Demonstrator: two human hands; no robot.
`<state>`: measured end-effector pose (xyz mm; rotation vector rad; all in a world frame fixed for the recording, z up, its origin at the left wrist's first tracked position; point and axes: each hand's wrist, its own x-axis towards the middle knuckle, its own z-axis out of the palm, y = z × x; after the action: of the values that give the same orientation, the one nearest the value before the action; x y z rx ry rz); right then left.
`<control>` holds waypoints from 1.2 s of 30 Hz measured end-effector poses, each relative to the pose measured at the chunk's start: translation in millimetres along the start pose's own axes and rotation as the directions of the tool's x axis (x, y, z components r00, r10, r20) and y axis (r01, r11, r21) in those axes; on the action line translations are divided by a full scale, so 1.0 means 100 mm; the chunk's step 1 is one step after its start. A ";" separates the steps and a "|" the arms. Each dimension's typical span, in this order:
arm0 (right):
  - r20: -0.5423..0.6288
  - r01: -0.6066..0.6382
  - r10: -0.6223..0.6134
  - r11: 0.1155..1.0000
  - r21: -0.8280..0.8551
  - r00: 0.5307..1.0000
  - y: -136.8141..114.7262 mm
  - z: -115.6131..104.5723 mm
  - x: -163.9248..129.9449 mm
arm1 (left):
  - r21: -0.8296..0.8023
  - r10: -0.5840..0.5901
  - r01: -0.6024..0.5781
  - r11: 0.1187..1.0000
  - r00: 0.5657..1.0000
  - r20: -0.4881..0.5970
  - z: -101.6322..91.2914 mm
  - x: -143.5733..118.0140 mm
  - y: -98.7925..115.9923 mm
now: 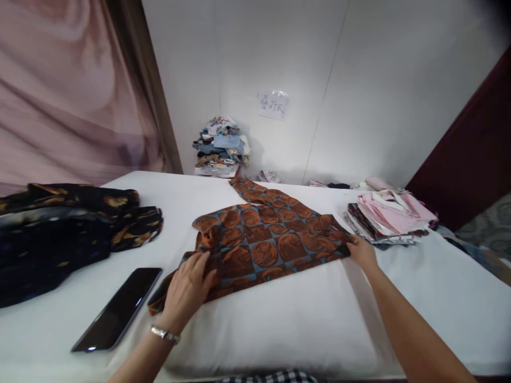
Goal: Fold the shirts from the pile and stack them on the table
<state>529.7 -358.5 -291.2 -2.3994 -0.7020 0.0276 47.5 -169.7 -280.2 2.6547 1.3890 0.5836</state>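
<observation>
A brown-orange shirt (265, 250) with teal squares and round motifs is spread in front of me. One of its sleeves (255, 192) reaches toward the far edge of the table. My left hand (190, 287), with a silver band on the wrist, lies on the shirt's near left part, fingers stretched over the cloth. At the right end of the shirt, my right hand (361, 252) pinches the edge of the fabric. Its fingertips are partly hidden by the hand and cloth.
On the white-covered table (287, 324), a dark phone (120, 308) lies at left, near dark floral clothes (72, 229). Folded garments (393, 213), pink on top, are stacked at right. A clothes pile (223, 146) stands by the wall under a paper sign (273, 105).
</observation>
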 end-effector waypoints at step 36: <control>0.330 0.561 -0.563 0.821 0.111 0.758 0.09 0.06 -0.49 | -0.164 -0.146 0.191 0.968 0.956 0.254 -0.29 0.73 -0.29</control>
<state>491.3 -385.2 -308.7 -2.0963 -1.5717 0.2095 52.1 -96.5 -239.6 2.3391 1.3966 0.3414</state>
